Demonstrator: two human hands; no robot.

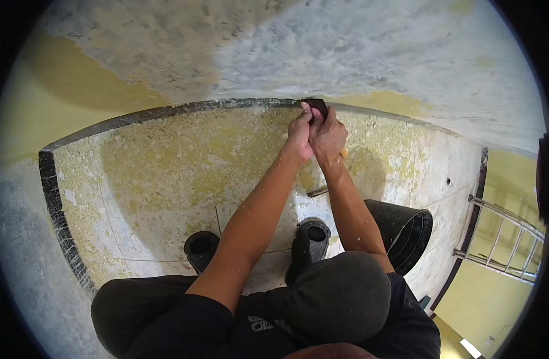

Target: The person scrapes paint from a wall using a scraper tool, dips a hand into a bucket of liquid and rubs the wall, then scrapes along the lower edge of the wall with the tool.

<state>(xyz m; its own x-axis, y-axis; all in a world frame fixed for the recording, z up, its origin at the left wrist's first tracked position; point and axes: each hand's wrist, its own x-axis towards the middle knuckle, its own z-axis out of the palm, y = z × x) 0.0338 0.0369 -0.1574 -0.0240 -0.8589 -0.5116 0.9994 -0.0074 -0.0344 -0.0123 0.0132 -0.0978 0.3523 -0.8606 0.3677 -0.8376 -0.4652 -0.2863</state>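
Both of my hands meet at the foot of the scraped wall (322,60). A dark flat blade (317,105) touches the black skirting strip (226,103) there. My left hand (299,134) presses its fingers at the blade's left side. Closed around the tool is my right hand (329,136), with a bit of yellow-orange handle (344,153) showing below it. The palms touch, and the rest of the handle is hidden. Yellowish paint flakes cover the floor (167,161) below the hands.
A black bucket (406,233) lies tipped beside my right forearm. A short stick-like piece (317,192) is on the floor. Two dark boots (313,233) stand near my knees. A metal ladder (505,239) is at the right. Dark edging (62,209) runs along the left.
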